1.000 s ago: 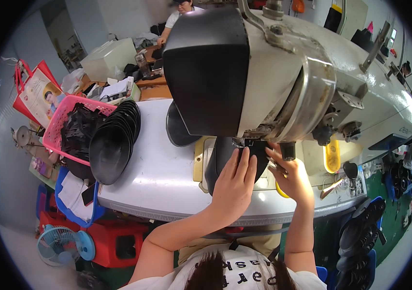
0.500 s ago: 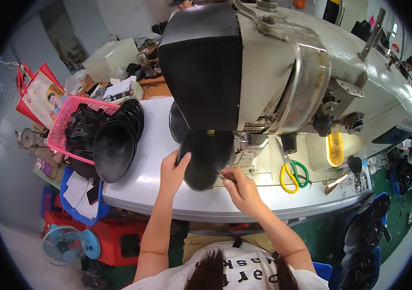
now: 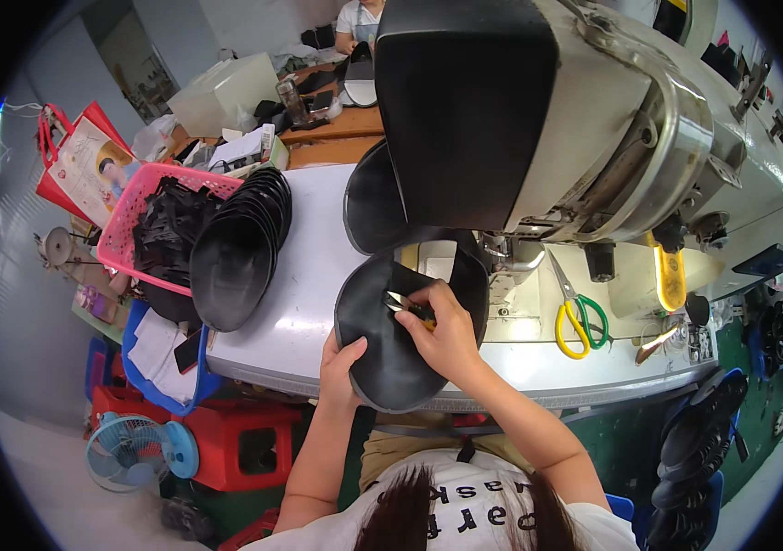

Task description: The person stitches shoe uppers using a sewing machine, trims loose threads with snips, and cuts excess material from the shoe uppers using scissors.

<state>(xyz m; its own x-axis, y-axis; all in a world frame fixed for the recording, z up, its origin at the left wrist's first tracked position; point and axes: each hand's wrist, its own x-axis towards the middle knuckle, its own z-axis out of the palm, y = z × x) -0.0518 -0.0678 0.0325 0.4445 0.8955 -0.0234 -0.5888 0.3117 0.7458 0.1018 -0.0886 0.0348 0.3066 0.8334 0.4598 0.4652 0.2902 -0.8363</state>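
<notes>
My left hand [image 3: 343, 369] grips the near left edge of a black oval piece [image 3: 382, 354], thumb on top and fingers underneath. The piece is smooth and slightly dished, with a gap at its far side, and sits in front of the sewing machine head [image 3: 469, 110]. In my right hand [image 3: 446, 335] is a pair of thread snips [image 3: 399, 301], silver blades pointing left over the black surface. Another black oval piece [image 3: 373, 202] lies just beyond, partly hidden by the machine.
Stacked black oval pieces [image 3: 235, 266] lean by a pink basket [image 3: 125, 216] of black strips at left. Scissors [image 3: 575, 317] with yellow and green handles rest on the machine bed. A blue bin [image 3: 157, 381] and fan [image 3: 129, 450] stand below left. Another person [image 3: 359, 23] sits beyond.
The black piece has come nearer and tilted, away from the machine's needle area. My right hand has moved from its near edge to above its middle, with the snips now plainly showing.
</notes>
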